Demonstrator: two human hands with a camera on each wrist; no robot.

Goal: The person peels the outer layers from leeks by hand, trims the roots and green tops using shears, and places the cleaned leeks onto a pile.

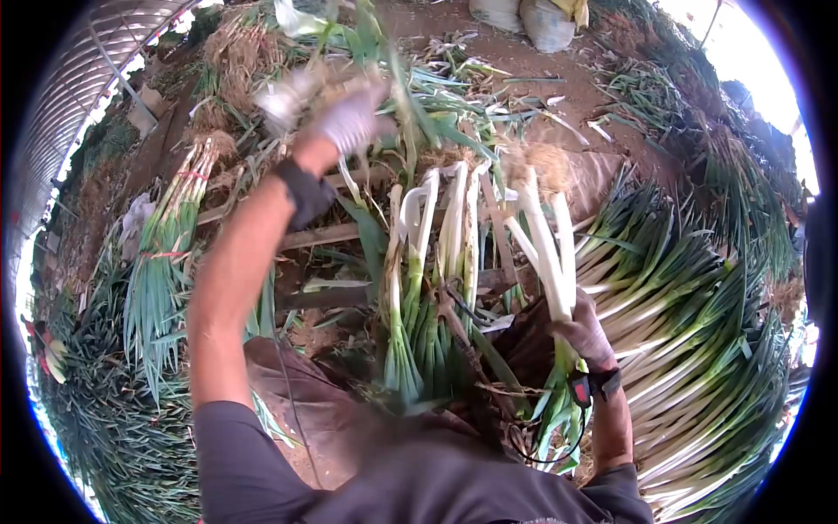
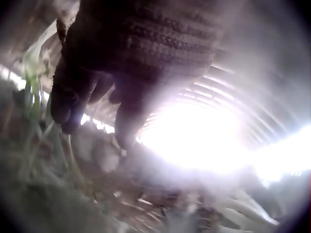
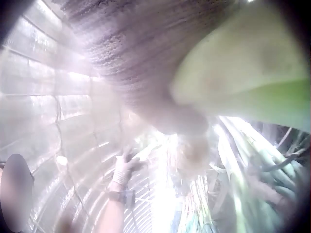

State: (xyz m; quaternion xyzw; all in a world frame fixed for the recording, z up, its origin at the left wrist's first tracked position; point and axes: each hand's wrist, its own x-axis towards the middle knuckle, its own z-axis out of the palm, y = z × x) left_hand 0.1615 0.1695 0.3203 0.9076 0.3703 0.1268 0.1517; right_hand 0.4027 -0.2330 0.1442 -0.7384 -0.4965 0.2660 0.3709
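My gloved right hand (image 1: 587,334) grips a few thick long green onions (image 1: 546,240) below the middle of their white stalks. Their roots point away from me and their leaves hang by the wrist. Up and to the left, my gloved left hand (image 1: 347,120) is blurred, its fingers extended. Loose, blurred green leaves (image 1: 403,96) are beside and beyond it. In the left wrist view the fingers (image 2: 129,116) hang apart with nothing between them. Between my arms, more green onions (image 1: 449,218) lean in front of me, roots away.
A long row of green onions (image 1: 672,349) with white stalks lies at my right. To the left are a bundle tied with red bands (image 1: 179,201) and a mass of dark green leaves (image 1: 113,437). Wooden slats (image 1: 323,234) lie ahead; pale sacks (image 1: 546,24) stand farther back.
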